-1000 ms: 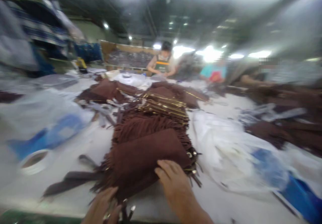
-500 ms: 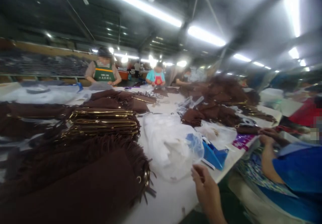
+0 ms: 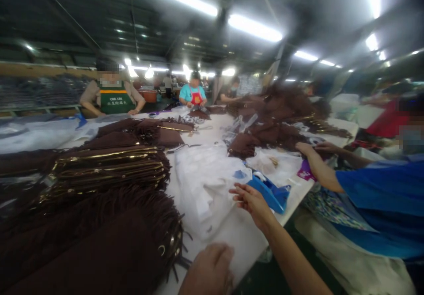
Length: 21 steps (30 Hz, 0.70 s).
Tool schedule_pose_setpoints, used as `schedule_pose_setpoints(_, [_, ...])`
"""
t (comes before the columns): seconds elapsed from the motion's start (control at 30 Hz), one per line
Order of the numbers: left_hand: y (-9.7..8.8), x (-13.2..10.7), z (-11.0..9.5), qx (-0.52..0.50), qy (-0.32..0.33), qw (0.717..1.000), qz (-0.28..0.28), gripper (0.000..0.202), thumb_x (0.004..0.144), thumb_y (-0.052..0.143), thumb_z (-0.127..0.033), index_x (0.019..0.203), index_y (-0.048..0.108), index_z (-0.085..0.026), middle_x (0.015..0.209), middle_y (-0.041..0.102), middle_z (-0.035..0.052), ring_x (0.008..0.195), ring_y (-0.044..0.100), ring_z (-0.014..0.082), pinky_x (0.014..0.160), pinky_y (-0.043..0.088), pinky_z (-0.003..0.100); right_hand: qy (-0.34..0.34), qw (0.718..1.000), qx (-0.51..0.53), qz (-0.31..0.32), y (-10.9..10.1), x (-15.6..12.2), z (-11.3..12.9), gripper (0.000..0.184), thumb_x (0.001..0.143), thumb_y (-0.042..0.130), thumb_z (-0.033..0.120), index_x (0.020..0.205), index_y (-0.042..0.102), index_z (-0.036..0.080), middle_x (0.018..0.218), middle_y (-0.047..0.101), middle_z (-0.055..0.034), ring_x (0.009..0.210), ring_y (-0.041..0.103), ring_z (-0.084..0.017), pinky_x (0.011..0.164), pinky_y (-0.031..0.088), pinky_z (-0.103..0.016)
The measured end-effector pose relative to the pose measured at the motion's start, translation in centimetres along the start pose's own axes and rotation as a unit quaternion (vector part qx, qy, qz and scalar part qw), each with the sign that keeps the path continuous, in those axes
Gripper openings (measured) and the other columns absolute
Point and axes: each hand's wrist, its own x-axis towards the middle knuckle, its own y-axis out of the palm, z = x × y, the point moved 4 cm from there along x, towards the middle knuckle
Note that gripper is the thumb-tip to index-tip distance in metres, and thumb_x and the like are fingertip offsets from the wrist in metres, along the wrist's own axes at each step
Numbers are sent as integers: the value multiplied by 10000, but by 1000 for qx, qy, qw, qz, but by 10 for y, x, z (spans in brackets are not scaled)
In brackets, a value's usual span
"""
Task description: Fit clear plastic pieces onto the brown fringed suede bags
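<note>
Fringed brown bags (image 3: 99, 237) lie piled on my left. Beside them, clear plastic bags (image 3: 203, 189) spread over the white desk (image 3: 247, 240). My left grip (image 3: 212, 266), blurred, is curled below them; I can't tell if it holds anything. My right grip (image 3: 253, 201), loosely spread, hovers at their edge, near a blue tape dispenser (image 3: 273, 195).

We read the brown panel (image 3: 96, 246) near left as matt, smooth, suede-like; can't tell leather from cloth. Its fringe (image 3: 164, 204) looks matt and rough. Gold trim (image 3: 109, 167) on the stack: glossy, metal-looking. Ring (image 3: 161, 250): shiny metal. We have thin, wrinkled, translucent plastic bags (image 3: 198, 175) mid-scene. Blue tape dispenser (image 3: 273, 194) right of them: smooth plastic, slight gloss. White surface (image 3: 248, 237): smooth, low sheen. Green apron (image 3: 112, 98) far left: matt cloth. Blue shirt (image 3: 377, 198) at right: cloth.
</note>
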Motion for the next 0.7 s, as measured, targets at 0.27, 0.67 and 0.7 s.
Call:
schedule_pose_setpoints(0.27, [10,77,74,116,-199,968,94,438,913,502,-105,1307,577,-283,1474,444,111,1287,451,353,976,467,515,-79,986,-144,-37,-35,4,-23,416,816,587,488,1057,634,153,1006,729,-117,793,688,-198,643,543,-301])
schedule_pose_setpoints(0.67, [19,84,116,49,-312,948,38,389,1009,318,-180,1215,646,-154,1149,699,101,1033,627,241,923,463,334,-276,817,-505,38,-20,-12,-33,375,940,438,217,1270,614,237,1363,592,-47,1293,480,-280,1096,357,-476])
schedule_pose_setpoints(0.7, [20,83,120,44,-332,942,34,410,1020,300,-220,1152,680,-141,1097,716,118,988,652,247,885,479,334,-284,801,-524,47,-15,-11,-36,403,935,454,205,1316,583,229,1401,560,-49,1321,450,-297,1102,347,-493])
